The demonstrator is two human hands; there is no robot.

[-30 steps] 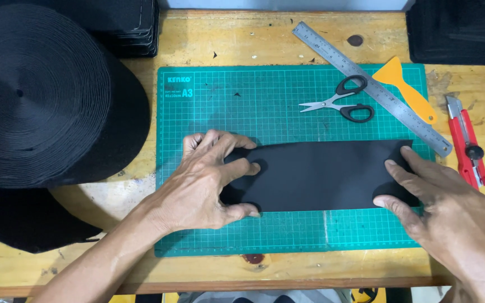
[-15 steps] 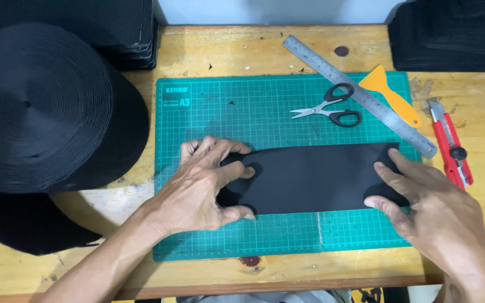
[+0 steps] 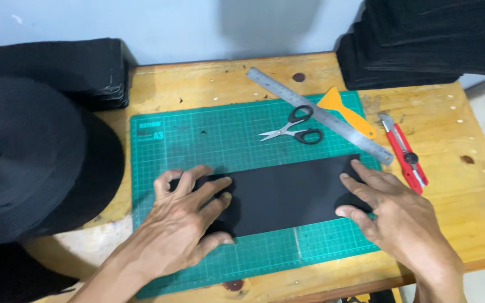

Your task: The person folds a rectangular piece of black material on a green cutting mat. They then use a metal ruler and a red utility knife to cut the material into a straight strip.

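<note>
A: Where does the black sheet (image 3: 287,193) lie?

B: Flat on the lower half of the green cutting mat (image 3: 197,143), long side running from nine to three o'clock. One sheet, one mat.

A: And the hands?

B: Both are spread open and pressing down, gripping nothing. The left hand (image 3: 189,216) covers the sheet's nine o'clock end, fingers splayed; the right hand (image 3: 385,210) rests on its three o'clock end. Held that way, I'd judge, the sheet stays flat and square to the mat's grid.

A: What sits beyond the sheet?

B: At twelve to one o'clock, one pair of scissors (image 3: 294,128) lies closed on the mat, just beside one steel ruler (image 3: 318,115) set diagonally. One orange scraper (image 3: 344,109) touches the ruler's far side. At two o'clock, off the mat, lies one red utility knife (image 3: 404,152). They look parked within reach yet off the sheet.

A: Farther out?

B: One big roll of black strap (image 3: 26,163) at nine o'clock overhangs the wooden table (image 3: 467,191). Two stacks of black pieces: one stack (image 3: 74,67) at ten o'clock, another stack (image 3: 422,42) at one o'clock, both against the wall.
</note>
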